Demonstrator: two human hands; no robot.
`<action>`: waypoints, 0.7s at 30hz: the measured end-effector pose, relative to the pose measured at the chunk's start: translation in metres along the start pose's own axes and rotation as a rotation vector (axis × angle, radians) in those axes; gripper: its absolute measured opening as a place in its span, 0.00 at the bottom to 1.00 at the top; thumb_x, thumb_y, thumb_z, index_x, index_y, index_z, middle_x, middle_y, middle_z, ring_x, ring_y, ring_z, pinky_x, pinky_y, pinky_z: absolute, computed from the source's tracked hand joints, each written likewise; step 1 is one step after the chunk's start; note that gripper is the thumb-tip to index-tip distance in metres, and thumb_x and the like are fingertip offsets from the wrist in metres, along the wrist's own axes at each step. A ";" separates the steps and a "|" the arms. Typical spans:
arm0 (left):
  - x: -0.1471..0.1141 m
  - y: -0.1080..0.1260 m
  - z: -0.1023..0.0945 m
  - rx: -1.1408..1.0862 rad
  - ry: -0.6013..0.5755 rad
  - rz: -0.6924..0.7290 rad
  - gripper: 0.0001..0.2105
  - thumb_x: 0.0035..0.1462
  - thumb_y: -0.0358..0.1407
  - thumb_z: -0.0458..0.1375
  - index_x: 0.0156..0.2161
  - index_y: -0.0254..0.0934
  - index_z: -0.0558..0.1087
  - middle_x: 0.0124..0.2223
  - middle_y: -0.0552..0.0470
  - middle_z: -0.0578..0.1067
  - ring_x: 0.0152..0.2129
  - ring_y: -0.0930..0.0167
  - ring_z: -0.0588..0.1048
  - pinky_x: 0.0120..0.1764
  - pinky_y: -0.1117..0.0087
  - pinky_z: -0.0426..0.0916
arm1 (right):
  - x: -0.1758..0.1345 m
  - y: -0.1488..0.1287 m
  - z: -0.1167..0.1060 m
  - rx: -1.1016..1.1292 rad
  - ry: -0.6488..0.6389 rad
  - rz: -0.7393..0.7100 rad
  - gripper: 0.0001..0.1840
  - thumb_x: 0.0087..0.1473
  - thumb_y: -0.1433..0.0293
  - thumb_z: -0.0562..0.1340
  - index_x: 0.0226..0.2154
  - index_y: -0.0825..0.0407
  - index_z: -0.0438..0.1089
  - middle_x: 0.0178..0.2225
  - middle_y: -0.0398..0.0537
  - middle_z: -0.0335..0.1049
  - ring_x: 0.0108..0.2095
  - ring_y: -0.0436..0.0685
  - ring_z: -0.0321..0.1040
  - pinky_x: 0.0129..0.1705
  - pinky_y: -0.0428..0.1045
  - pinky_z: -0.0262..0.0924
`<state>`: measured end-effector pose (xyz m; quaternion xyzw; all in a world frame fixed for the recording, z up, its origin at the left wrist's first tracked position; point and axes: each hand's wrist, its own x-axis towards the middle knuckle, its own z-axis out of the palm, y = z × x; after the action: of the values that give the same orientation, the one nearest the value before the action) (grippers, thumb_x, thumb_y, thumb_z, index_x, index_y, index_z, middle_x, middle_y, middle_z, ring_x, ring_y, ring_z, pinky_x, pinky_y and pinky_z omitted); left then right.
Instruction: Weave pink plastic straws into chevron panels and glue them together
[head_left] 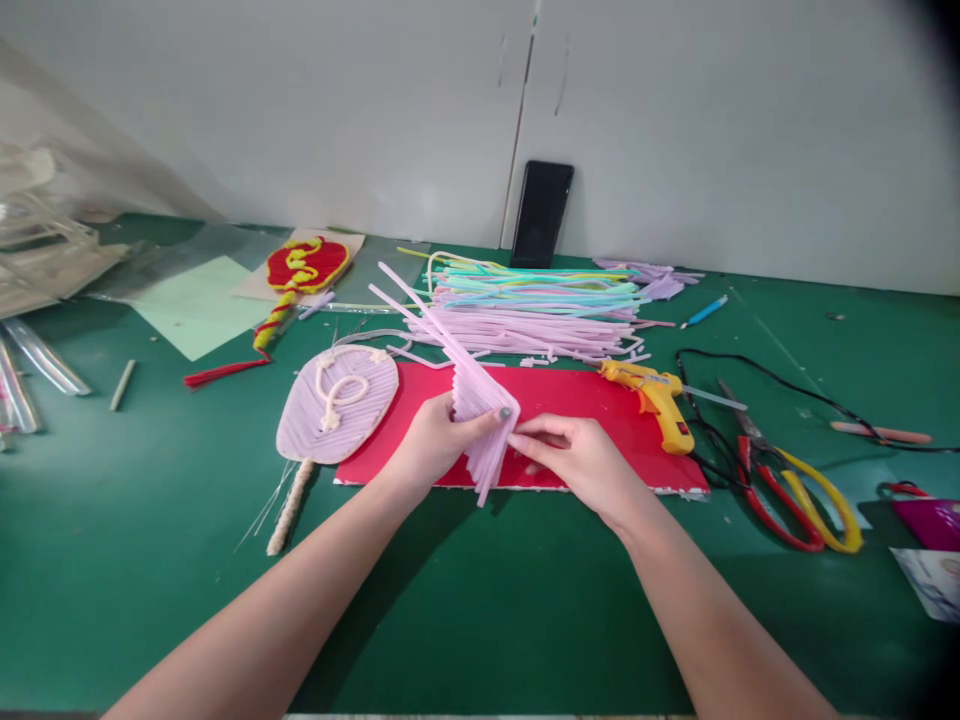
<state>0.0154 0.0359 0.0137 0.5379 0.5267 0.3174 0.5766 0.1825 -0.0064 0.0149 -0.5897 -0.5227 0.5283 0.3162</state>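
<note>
My left hand point(450, 437) grips a layered piece of bent pink pipe cleaners point(489, 395), thumb across its front. The strips nest in a V shape, and two long ends stick out to the upper left. At the folded right edge, my right hand point(568, 455) pinches the piece between thumb and forefinger; its other fingers curl behind. Beneath both hands lies a red board point(592, 400). To the left rests a pale purple round fan point(337, 405) with a cream loop design and a twisted handle.
Bundled pink and green pipe cleaners point(532, 305) lie behind the board. A yellow glue gun point(656, 400) sits on its right end, near scissors point(787, 490) and a black cord point(780, 370). A phone point(542, 213) leans against the wall. A red fan point(307, 265) lies back left.
</note>
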 end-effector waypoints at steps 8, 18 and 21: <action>0.001 0.002 -0.005 0.077 -0.175 0.035 0.17 0.42 0.43 0.62 0.35 0.33 0.73 0.37 0.48 0.77 0.35 0.65 0.74 0.36 0.69 0.67 | 0.000 0.002 -0.005 -0.012 0.048 -0.028 0.13 0.48 0.60 0.61 0.33 0.51 0.73 0.34 0.48 0.75 0.28 0.54 0.71 0.32 0.49 0.65; 0.002 0.000 -0.006 0.093 -0.176 0.040 0.14 0.43 0.39 0.62 0.35 0.33 0.73 0.37 0.49 0.78 0.35 0.66 0.74 0.37 0.70 0.67 | 0.000 -0.001 -0.007 -0.023 0.063 -0.044 0.12 0.48 0.61 0.61 0.33 0.50 0.73 0.34 0.46 0.75 0.29 0.53 0.71 0.33 0.48 0.65; 0.002 -0.001 -0.006 0.091 -0.166 0.035 0.14 0.43 0.40 0.62 0.35 0.33 0.73 0.37 0.48 0.78 0.35 0.66 0.74 0.37 0.69 0.67 | 0.000 -0.001 -0.007 -0.038 0.078 -0.048 0.12 0.48 0.61 0.61 0.32 0.50 0.73 0.33 0.45 0.75 0.27 0.53 0.71 0.33 0.48 0.65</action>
<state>0.0101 0.0391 0.0132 0.5973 0.4815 0.2572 0.5876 0.1890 -0.0050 0.0180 -0.6033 -0.5338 0.4870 0.3376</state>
